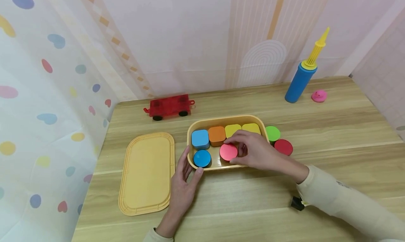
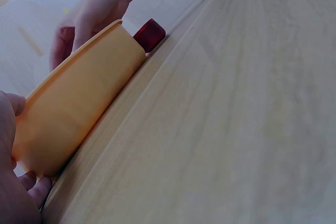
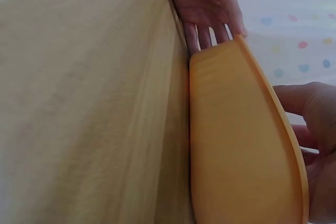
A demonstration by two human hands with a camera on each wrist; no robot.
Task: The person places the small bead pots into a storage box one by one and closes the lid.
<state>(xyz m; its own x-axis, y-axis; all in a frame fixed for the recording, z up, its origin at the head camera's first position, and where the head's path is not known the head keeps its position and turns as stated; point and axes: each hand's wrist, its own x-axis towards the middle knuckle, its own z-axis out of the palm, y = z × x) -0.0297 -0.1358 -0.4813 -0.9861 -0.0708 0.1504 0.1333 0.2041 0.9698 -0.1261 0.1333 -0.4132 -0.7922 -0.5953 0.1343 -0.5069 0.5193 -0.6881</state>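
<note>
A yellow-orange rectangular box (image 1: 221,118) with rounded corners stands on the wooden table. Along its back side sit a light blue block (image 1: 200,138), an orange block (image 1: 216,135) and two yellow blocks (image 1: 233,130), all square with rounded edges. A dark blue round block (image 1: 202,158) lies in the front left corner. With thumb and fingers, my right hand (image 1: 257,152) pinches a pink round block (image 1: 228,152) inside the box, right of the dark blue one. My left hand (image 1: 183,191) touches the box's left end, fingers extended along the outer wall (image 3: 241,129).
A yellow lid (image 1: 147,171) lies left of the box. Green (image 1: 272,133) and dark red (image 1: 283,147) round blocks are by its right end. Behind are a red wheeled toy (image 1: 169,107), a blue hand pump (image 1: 299,83) and a pink rubber duck (image 1: 319,96).
</note>
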